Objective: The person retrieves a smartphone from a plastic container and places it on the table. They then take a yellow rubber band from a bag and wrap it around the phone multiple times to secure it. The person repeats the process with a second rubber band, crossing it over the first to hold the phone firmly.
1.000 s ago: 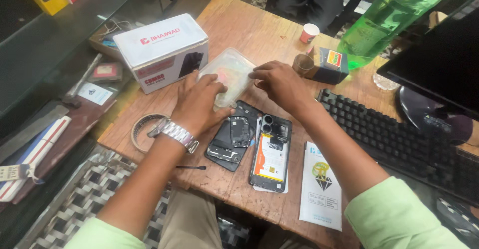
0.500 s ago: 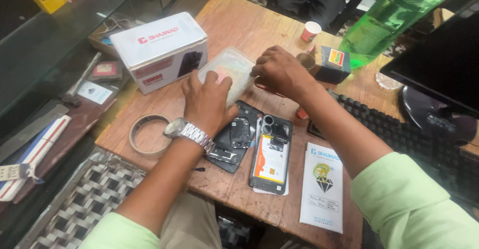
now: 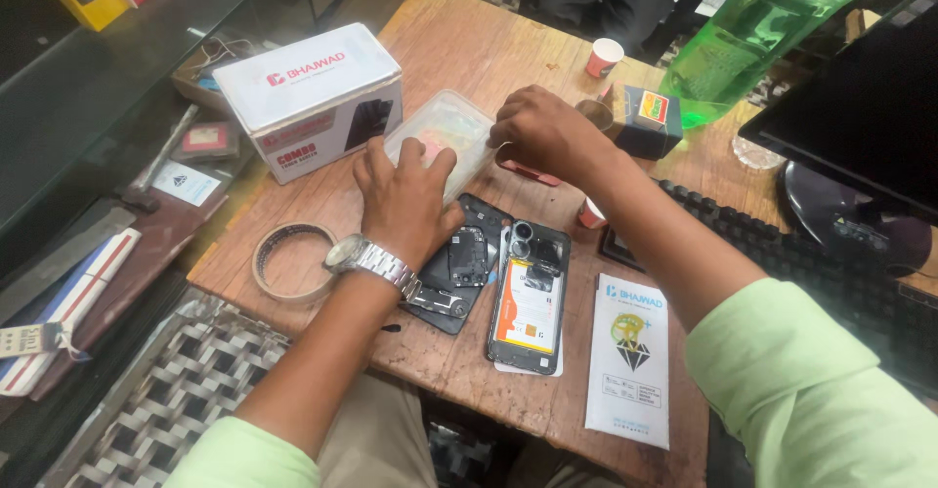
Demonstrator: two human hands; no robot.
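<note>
A clear plastic box (image 3: 445,134) lies on the wooden table (image 3: 459,39). My left hand (image 3: 405,200) presses flat on its near edge, a metal watch on the wrist. My right hand (image 3: 542,134) has its fingers pinched at the box's right side; what they grip is too small to tell. Below the hands lies an opened phone (image 3: 528,297) with its orange-labelled battery showing, and its dark back cover (image 3: 457,273) sits beside it, partly under my left hand.
A white carton (image 3: 308,97) stands left of the box, a tape roll (image 3: 291,261) near the table's left edge. A leaflet (image 3: 630,361), black keyboard (image 3: 782,254), monitor (image 3: 860,97), green bottle (image 3: 752,29), small dark box (image 3: 650,122) and paper cup (image 3: 604,56) fill the right.
Both hands have stayed at the clear box. My right hand shifted slightly toward its right edge and my left hand flattened onto the near side.
</note>
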